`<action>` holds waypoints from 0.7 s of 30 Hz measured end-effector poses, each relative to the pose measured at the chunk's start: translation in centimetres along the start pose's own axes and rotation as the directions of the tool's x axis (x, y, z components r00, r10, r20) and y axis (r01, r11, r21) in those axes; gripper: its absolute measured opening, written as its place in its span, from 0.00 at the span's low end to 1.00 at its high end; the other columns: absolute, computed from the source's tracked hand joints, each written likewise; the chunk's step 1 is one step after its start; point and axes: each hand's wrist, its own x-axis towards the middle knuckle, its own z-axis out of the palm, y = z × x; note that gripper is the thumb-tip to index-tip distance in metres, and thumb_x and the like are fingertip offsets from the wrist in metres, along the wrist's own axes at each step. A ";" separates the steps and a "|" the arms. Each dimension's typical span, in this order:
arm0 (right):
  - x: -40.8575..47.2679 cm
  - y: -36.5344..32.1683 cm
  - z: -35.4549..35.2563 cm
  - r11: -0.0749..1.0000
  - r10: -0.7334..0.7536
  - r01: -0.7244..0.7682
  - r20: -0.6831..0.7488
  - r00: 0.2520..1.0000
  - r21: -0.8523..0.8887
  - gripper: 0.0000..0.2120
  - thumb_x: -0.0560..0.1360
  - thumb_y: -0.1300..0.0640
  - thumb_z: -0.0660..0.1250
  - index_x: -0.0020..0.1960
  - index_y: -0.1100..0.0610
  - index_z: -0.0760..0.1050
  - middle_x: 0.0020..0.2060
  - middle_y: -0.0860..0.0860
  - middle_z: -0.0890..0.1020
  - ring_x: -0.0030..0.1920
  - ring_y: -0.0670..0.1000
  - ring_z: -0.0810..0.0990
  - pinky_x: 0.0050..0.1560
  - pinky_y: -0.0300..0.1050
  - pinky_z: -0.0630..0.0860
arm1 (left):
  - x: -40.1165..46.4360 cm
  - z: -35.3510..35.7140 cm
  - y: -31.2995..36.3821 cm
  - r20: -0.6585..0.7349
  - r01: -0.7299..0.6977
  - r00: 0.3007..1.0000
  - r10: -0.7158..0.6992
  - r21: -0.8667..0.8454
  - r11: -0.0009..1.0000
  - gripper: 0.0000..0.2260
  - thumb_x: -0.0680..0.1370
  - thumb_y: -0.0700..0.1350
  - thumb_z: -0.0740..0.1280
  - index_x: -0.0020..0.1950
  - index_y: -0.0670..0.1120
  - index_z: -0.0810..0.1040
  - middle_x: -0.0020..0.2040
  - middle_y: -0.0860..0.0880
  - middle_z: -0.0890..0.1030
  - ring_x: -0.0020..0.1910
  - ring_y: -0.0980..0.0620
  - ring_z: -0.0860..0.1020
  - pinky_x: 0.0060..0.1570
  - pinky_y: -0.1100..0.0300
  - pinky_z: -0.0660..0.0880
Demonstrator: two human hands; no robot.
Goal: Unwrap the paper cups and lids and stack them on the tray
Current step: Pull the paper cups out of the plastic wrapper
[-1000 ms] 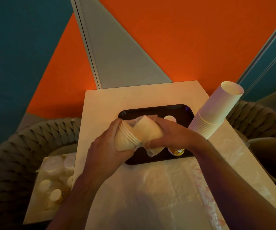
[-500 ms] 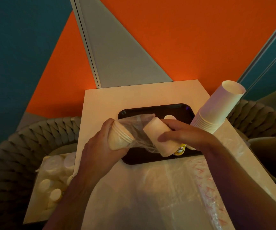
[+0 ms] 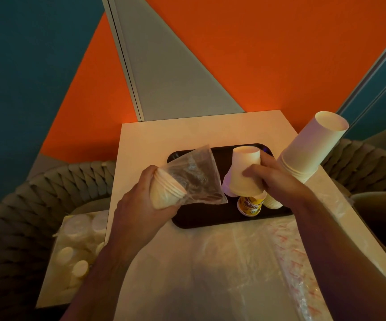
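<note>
Two hands work above our pale table (image 3: pixel 187 135), where a dark tray (image 3: pixel 210 220) carries a yellow printed cup (image 3: pixel 248 206) and a tall leaning stack of cups (image 3: pixel 312 147) rises at its right edge. Our left hand (image 3: pixel 141 214) grasps a short stack of cups (image 3: pixel 165 193) with its clear wrapper (image 3: pixel 196 174) hanging loose off the front, while our right hand (image 3: pixel 277 184) grips an upside-down cup (image 3: pixel 244 173) over the tray.

Paper cups coming out of their clear wrapper above a dark tray.
Left hand (image 3: pixel 141 212) grips wrapped cups (image 3: pixel 166 193), plastic sleeve (image 3: pixel 199 179) trailing open; right hand (image 3: pixel 277 181) holds inverted cups (image 3: pixel 244 174) over the tray (image 3: pixel 210 218).
</note>
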 end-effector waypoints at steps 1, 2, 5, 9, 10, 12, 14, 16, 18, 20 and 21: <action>0.2 -0.1 -0.2 0.999 -0.022 0.020 -0.037 0.999 -0.036 0.33 0.60 0.47 0.75 0.65 0.43 0.74 0.56 0.50 0.82 0.59 0.55 0.79 0.51 0.49 0.77 | 0.0 0.0 0.0 0.000 0.004 1.000 -0.004 0.001 1.000 0.38 0.68 0.59 0.79 0.72 0.59 0.63 0.56 0.60 0.73 0.52 0.54 0.75 0.50 0.50 0.78; 0.4 -0.3 -0.4 0.996 -0.053 0.048 -0.073 0.996 -0.069 0.35 0.60 0.47 0.77 0.66 0.45 0.74 0.56 0.50 0.82 0.58 0.53 0.80 0.50 0.49 0.78 | 0.0 -0.1 -0.1 0.000 0.005 1.000 -0.005 0.004 1.000 0.38 0.68 0.59 0.79 0.72 0.59 0.63 0.56 0.60 0.73 0.52 0.54 0.75 0.50 0.50 0.78; 0.9 -0.6 -0.9 0.990 -0.124 0.111 -0.157 0.980 -0.090 0.36 0.59 0.49 0.82 0.63 0.45 0.70 0.57 0.49 0.81 0.57 0.52 0.80 0.52 0.53 0.81 | -0.1 0.0 -0.1 -0.003 0.007 1.000 -0.007 0.005 1.000 0.37 0.68 0.59 0.79 0.72 0.59 0.63 0.55 0.61 0.73 0.52 0.55 0.75 0.48 0.52 0.77; 1.6 -0.9 -0.7 0.975 -0.222 0.209 -0.248 0.943 -0.076 0.32 0.66 0.63 0.82 0.64 0.50 0.70 0.54 0.45 0.76 0.52 0.48 0.76 0.45 0.45 0.77 | -0.2 0.1 -0.1 0.006 0.021 1.000 -0.021 -0.003 1.000 0.38 0.68 0.59 0.79 0.72 0.59 0.63 0.56 0.60 0.74 0.52 0.55 0.75 0.49 0.52 0.77; 1.7 -0.8 -0.7 0.973 -0.229 0.217 -0.270 0.935 -0.073 0.32 0.65 0.62 0.82 0.64 0.51 0.71 0.53 0.45 0.77 0.51 0.47 0.77 0.45 0.44 0.77 | -0.3 0.1 -0.2 0.006 0.024 1.000 -0.024 -0.005 1.000 0.38 0.68 0.59 0.79 0.72 0.59 0.63 0.56 0.60 0.74 0.53 0.55 0.76 0.49 0.51 0.78; 2.2 -0.7 -0.7 0.976 -0.218 0.210 -0.302 0.928 -0.059 0.33 0.62 0.55 0.83 0.63 0.51 0.74 0.52 0.48 0.80 0.50 0.48 0.79 0.44 0.43 0.77 | -0.4 0.1 -0.2 0.005 0.029 1.000 -0.029 -0.003 1.000 0.38 0.68 0.59 0.79 0.72 0.59 0.63 0.56 0.60 0.73 0.53 0.55 0.75 0.50 0.51 0.78; 2.8 -0.5 -0.7 0.981 -0.191 0.188 -0.333 0.924 -0.039 0.34 0.60 0.50 0.81 0.63 0.52 0.74 0.51 0.50 0.81 0.49 0.49 0.80 0.44 0.44 0.78 | -0.4 0.1 -0.2 0.004 0.035 0.999 -0.035 -0.002 0.999 0.38 0.68 0.59 0.78 0.72 0.58 0.63 0.57 0.60 0.73 0.53 0.55 0.75 0.50 0.51 0.78; 3.6 -0.1 -0.7 0.986 -0.169 0.163 -0.358 0.919 -0.045 0.35 0.60 0.49 0.79 0.65 0.51 0.73 0.52 0.50 0.80 0.52 0.51 0.79 0.48 0.49 0.79 | -0.5 0.1 -0.2 0.003 0.042 0.999 -0.042 0.000 0.999 0.39 0.67 0.60 0.78 0.72 0.59 0.62 0.57 0.60 0.73 0.53 0.54 0.75 0.50 0.49 0.79; 4.3 0.3 -0.8 0.991 -0.134 0.123 -0.356 0.925 -0.052 0.35 0.63 0.49 0.74 0.68 0.50 0.69 0.54 0.48 0.78 0.55 0.53 0.78 0.53 0.56 0.80 | -0.6 0.1 -0.3 -0.001 0.049 0.999 -0.049 0.004 0.999 0.39 0.67 0.60 0.78 0.72 0.59 0.62 0.57 0.60 0.73 0.53 0.54 0.75 0.50 0.49 0.78; 4.8 0.8 -0.9 0.993 -0.110 0.092 -0.346 0.932 -0.069 0.34 0.64 0.49 0.69 0.69 0.48 0.65 0.53 0.46 0.76 0.56 0.54 0.76 0.58 0.61 0.78 | -0.7 0.0 -0.3 -0.005 0.062 0.998 -0.062 0.005 0.998 0.39 0.67 0.60 0.78 0.72 0.59 0.63 0.57 0.59 0.73 0.53 0.53 0.75 0.50 0.50 0.77; 5.0 1.1 -1.0 0.991 -0.117 0.088 -0.353 0.928 -0.098 0.34 0.65 0.50 0.69 0.69 0.48 0.65 0.53 0.45 0.75 0.56 0.54 0.76 0.58 0.61 0.78 | -0.7 -0.1 -0.3 -0.007 0.066 0.998 -0.066 0.004 0.998 0.39 0.67 0.60 0.79 0.72 0.59 0.63 0.57 0.59 0.74 0.53 0.54 0.75 0.49 0.51 0.76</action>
